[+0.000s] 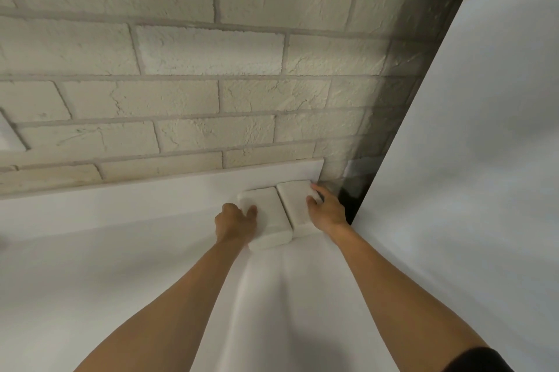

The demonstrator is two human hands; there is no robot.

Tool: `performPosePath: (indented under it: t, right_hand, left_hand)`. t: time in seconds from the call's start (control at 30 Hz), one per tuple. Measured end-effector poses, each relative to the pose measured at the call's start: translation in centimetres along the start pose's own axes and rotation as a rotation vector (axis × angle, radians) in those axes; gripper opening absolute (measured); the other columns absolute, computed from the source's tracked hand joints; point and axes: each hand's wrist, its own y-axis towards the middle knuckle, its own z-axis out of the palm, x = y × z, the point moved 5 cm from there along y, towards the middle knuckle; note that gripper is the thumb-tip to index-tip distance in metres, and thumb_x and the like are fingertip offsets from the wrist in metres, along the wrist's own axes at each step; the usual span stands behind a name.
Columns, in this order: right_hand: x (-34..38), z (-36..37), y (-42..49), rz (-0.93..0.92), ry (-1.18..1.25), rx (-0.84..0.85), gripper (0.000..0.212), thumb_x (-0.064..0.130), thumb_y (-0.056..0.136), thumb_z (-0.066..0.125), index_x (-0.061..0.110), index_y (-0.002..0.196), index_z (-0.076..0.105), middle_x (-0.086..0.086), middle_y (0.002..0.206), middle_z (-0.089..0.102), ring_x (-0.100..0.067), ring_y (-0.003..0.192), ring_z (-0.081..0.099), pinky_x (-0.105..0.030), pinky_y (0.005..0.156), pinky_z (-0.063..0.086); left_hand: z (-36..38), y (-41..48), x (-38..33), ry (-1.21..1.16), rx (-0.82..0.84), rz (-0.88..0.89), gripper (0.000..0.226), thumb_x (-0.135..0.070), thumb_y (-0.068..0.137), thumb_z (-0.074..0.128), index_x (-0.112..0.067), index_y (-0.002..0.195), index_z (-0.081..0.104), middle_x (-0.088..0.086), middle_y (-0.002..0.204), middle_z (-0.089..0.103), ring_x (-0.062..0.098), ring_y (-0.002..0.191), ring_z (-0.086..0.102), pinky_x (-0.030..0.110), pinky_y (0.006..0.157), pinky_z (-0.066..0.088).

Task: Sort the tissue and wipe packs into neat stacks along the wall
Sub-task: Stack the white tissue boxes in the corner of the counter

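We see the left hand (235,222) just below the middle of the frame, its thumb lying on top of the left pack (267,218) and its fingers curled down over that pack's left edge, so it grips the pack from the side. The right hand (326,208) sits just to its right, thumb on top of the right pack (296,201) and 1 finger stretched along the pack's far right edge; the other fingers are hidden behind the hand, and we take it as a light grip rather than a flat press.

The 2 packs are plain white and blurred, with no print we can read. They lie side by side, long edges touching or nearly so, on the white surface (90,265). The right one reaches closer to the low white ledge (181,187) at the foot of the brick wall (181,53), which fills the upper left and middle of the frame.

A white panel (469,129) slants down the right side, with a dark gap (358,208) between it and the wall just beside the right hand. At the bottom right a black sleeve (484,359) shows on the right arm.
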Motion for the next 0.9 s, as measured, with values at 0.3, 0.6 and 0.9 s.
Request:
performPosePath:
  t: [0.3, 0.6, 0.9]
  right_hand:
    - [0.1, 0.0, -0.1, -0.024, -0.016, 0.022, 0.043, 0.027, 0.102, 0.045, 0.027, 0.145, 0.043, -0.001, 0.149, 0.043, -0.022, 0.133, 0.045, -0.032, 0.109, 0.039]
    - [0.8, -0.6, -1.0, -0.021, -0.022, -0.067, 0.040, 0.035, 0.100, 0.047, 0.028, 0.139, 0.048, -0.003, 0.142, 0.051, -0.024, 0.129, 0.049, -0.037, 0.107, 0.042]
    - [6.4, 0.5, -7.2, -0.288, -0.069, -0.112, 0.032, 0.023, 0.097, 0.052, 0.028, 0.127, 0.059, 0.002, 0.133, 0.056, -0.017, 0.125, 0.050, -0.031, 0.108, 0.040]
  left_hand:
    - [0.1, -0.1, -0.5, -0.007, 0.000, 0.008, 0.050, -0.042, 0.095, 0.054, -0.001, 0.123, 0.047, 0.019, 0.120, 0.055, 0.037, 0.098, 0.062, 0.045, 0.078, 0.058]
    - [-0.8, -1.2, -0.5, -0.044, 0.046, 0.034, 0.052, -0.044, 0.095, 0.051, -0.006, 0.130, 0.043, 0.013, 0.122, 0.054, 0.031, 0.099, 0.062, 0.040, 0.078, 0.057]
    - [-6.2, -6.4, -0.6, 0.061, -0.046, 0.299, 0.045, -0.032, 0.096, 0.052, -0.012, 0.135, 0.042, 0.008, 0.134, 0.048, 0.022, 0.115, 0.051, 0.029, 0.088, 0.042]
